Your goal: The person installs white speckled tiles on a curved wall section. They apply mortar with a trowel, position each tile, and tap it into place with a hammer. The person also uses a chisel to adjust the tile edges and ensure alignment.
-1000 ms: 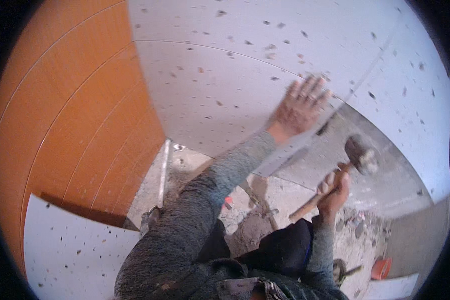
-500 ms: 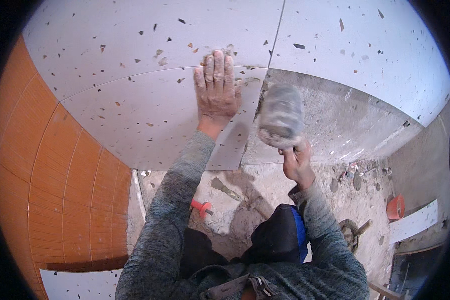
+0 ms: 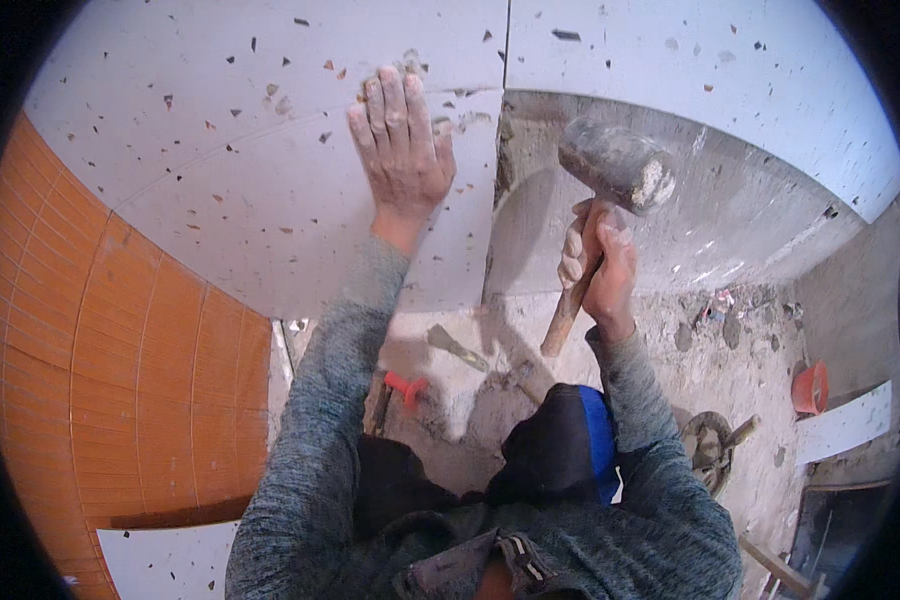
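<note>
Mallet (image 3: pixel 615 165) at 2 o'clock from view centre, before bare grey wall (image 3: pixel 740 215); right hand (image 3: pixel 605 265), fingers wrapped closely round its wooden handle (image 3: pixel 564 320); left hand (image 3: pixel 402 170) at 11 o'clock, laid flat against speckled white tile (image 3: pixel 260 235), fingers straight, slightly parted, gripping nothing.

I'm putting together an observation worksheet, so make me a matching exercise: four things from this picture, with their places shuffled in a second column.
Column one
1. Dark-headed mallet with a wooden handle
2. Bare left hand
3. Small orange-red bucket
4. Small flat-bladed scraper

Column two
A. Near the grey wall at the picture's right
B. On the floor, near the picture's middle
C. Gripped in the right hand
D. Laid on the dark-flecked white panel

Pairs: 1-C, 2-D, 3-A, 4-B
</note>
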`<state>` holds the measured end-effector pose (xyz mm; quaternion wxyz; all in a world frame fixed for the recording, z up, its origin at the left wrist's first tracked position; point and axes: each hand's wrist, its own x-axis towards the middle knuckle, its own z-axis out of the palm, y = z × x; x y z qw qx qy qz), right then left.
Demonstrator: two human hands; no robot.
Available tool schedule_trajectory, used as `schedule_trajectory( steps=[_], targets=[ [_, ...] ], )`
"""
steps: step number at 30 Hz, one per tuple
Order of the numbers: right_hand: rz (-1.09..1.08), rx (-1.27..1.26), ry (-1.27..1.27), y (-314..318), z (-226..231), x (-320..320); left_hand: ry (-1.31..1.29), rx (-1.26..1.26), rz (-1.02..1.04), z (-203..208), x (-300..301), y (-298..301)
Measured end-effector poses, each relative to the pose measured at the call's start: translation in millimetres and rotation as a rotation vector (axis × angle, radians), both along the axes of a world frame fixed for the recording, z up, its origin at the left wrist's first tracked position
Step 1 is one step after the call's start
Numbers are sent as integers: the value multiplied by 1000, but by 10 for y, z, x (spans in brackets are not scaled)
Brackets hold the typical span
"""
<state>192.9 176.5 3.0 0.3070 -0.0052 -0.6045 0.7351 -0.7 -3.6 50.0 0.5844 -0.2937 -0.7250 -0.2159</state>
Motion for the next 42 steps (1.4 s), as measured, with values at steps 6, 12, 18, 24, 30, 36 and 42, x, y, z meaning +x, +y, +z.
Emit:
schedule_trajectory(
  steps=[6, 12, 18, 24, 30, 36, 42],
  targets=[
    [0, -114, -137, -33, -30, 396, 78, 26, -39, -27, -33, 7],
    [-162, 174, -476, 292, -934, 766, 70, 21, 5, -6, -2, -20],
    [-384, 651, -751, 658, -2320, 1133, 108, 24, 13, -8, 5, -10],
    [-487, 786, -964, 580, -2915, 1539, 241, 39, -56, -12, -193, 23],
    [-431, 751, -1252, 381, -2930, 1711, 108, 33, -64, 46, -26, -13],
    [-420, 1044, -1204, 343, -2995, 1670, 99, 56, -69, 20, -3, 18],
    [-366, 773, -1061, 212, -3035, 1474, 85, 56, -121, 71, 69, 146]
  ],
)
